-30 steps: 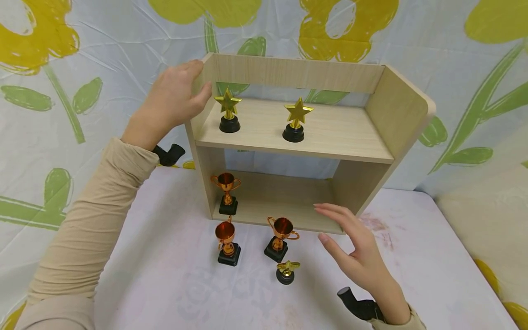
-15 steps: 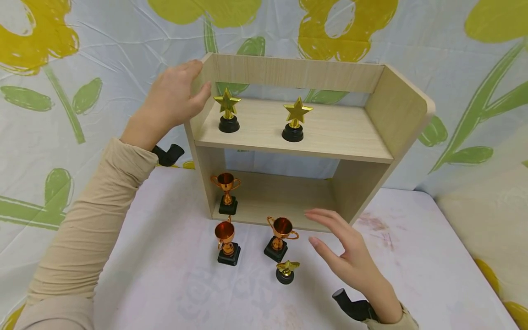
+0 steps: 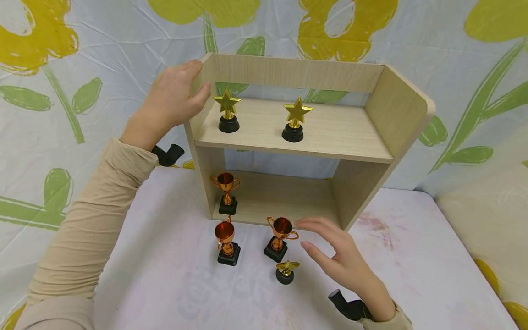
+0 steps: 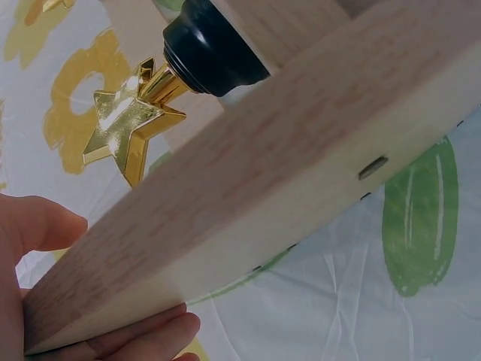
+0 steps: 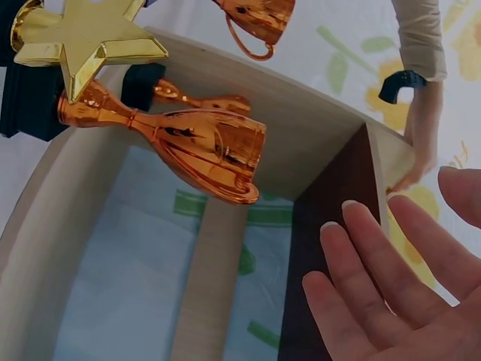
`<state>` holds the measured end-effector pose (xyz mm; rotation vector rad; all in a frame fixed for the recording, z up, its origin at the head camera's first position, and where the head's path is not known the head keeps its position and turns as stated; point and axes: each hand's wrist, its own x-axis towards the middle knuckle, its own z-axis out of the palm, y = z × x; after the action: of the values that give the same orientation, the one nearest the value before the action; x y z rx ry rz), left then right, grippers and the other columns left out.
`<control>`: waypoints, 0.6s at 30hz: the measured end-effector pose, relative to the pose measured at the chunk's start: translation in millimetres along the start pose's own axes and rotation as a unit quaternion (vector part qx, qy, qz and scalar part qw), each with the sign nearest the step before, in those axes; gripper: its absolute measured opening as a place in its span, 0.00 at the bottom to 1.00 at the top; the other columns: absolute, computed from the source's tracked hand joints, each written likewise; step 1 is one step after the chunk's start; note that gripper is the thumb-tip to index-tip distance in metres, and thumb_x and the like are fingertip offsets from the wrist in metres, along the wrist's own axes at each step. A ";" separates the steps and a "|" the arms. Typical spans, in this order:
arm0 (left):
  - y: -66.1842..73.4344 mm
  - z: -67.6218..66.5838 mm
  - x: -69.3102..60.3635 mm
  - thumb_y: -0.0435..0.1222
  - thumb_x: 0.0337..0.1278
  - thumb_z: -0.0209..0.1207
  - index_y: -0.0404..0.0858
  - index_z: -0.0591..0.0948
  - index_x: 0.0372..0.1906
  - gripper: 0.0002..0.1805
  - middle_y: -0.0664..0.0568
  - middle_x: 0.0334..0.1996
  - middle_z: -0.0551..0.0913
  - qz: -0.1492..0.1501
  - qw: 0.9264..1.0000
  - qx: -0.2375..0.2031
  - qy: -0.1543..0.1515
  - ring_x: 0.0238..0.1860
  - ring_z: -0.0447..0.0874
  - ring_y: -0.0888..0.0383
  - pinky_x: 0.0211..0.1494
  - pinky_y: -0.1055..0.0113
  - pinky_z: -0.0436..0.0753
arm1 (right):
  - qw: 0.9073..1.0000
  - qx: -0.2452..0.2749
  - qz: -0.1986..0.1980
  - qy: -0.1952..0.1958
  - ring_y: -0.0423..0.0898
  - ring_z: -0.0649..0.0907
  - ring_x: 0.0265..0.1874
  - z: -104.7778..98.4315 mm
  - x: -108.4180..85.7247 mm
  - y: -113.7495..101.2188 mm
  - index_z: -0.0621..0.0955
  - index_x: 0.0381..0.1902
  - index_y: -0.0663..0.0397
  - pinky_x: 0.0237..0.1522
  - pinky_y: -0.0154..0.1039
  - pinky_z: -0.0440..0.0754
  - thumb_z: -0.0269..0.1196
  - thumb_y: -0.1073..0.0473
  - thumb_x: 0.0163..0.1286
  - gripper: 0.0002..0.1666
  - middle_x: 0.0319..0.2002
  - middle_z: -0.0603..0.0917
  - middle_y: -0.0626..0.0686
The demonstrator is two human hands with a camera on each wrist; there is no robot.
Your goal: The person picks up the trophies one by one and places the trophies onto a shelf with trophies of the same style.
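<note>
A person's right hand [image 3: 340, 256] is just beside the copper cup trophy [image 3: 282, 228] which stands upright on the bench [image 3: 144, 252], in front of the wooden shelf unit [image 3: 297, 71]. The grip of this hand is rather wide, the thumb well apart from the fingers, and it has hold of nothing; in the right wrist view the fingers are gently bent and a gap lies between them and the cup. The left hand [image 3: 175, 94] holds the upper corner of the unit at its left side: in the left wrist view its grip is closed around the edge of the side panel [image 4: 225, 173], with the thumb on one face and the fingers on the other. Also on the bench, a small gold star trophy [image 3: 285, 272] with a round black base stands near the copper cup, on the person's side of it, and a second copper cup [image 3: 225, 232] stands to the left. A third copper cup [image 3: 227, 182] is on the lower board [image 3: 284, 195], at its left end. Two gold star trophies [image 3: 297, 111] stand upright on the upper board [image 3: 338, 128], one near the left panel and one about the middle. Behind hangs a pale cloth [image 3: 123, 27] printed with yellow flowers and green leaves
</note>
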<state>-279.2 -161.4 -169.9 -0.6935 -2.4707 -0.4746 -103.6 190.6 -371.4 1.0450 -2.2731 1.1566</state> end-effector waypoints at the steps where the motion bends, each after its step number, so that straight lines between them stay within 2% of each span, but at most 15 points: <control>1: 0.1 0.3 -0.1 0.38 0.69 0.47 0.24 0.74 0.57 0.23 0.32 0.59 0.77 0.000 1.000 0.000 0.002 0.60 0.75 0.35 0.67 0.46 0.70 | 1.000 0.001 0.000 -0.002 0.47 0.80 0.55 0.7 0.0 0.2 0.81 0.59 0.51 0.62 0.30 0.71 0.68 0.73 0.57 0.30 0.55 0.82 0.52; 6: 1.3 0.4 -0.5 0.38 0.69 0.47 0.24 0.75 0.53 0.20 0.32 0.54 0.79 0.001 1.000 0.003 0.008 0.52 0.78 0.34 0.60 0.43 0.73 | 1.000 0.007 -0.019 -0.011 0.47 0.81 0.53 5.9 -0.3 4.6 0.81 0.57 0.51 0.61 0.30 0.72 0.69 0.73 0.56 0.30 0.53 0.83 0.52; 11: 1.0 0.6 -0.2 0.38 0.68 0.47 0.25 0.75 0.53 0.21 0.32 0.54 0.79 0.000 1.000 0.005 0.008 0.54 0.78 0.34 0.61 0.43 0.72 | 0.999 0.018 -0.045 -0.020 0.48 0.82 0.51 11.2 -0.1 10.1 0.82 0.56 0.54 0.59 0.30 0.73 0.69 0.73 0.56 0.28 0.50 0.84 0.53; 18: 0.1 0.0 -0.6 0.39 0.69 0.47 0.24 0.75 0.56 0.22 0.33 0.57 0.78 -0.002 1.000 0.006 0.003 0.58 0.77 0.35 0.64 0.44 0.71 | 0.997 0.018 -0.058 -0.040 0.47 0.83 0.50 14.9 -0.9 13.0 0.82 0.55 0.53 0.58 0.30 0.75 0.67 0.71 0.61 0.23 0.50 0.85 0.50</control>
<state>-278.7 -161.5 -170.2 -0.6816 -2.4688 -0.4622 -113.0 184.0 -387.6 1.2402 -2.2259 1.1312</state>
